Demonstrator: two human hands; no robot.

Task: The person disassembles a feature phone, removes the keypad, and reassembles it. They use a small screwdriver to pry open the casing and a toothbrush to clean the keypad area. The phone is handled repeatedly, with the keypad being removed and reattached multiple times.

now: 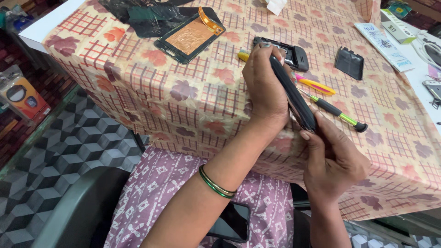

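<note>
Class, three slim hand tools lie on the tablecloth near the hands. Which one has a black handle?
The screwdriver nearest the right hand: black grip with green bands. The pink-and-yellow tool and yellow-tipped tool have none.

a table point(151, 105) under floral checked cloth stands over grey cube-patterned floor tiles point(55, 151).

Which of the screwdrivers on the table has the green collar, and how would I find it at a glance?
Start at the floral checked tablecloth. Just right of the hands lie two tools: a yellow-and-pink one and, below it, the green-collared screwdriver. It is the slim black-handled one, with a green band near its round black end cap.
</note>
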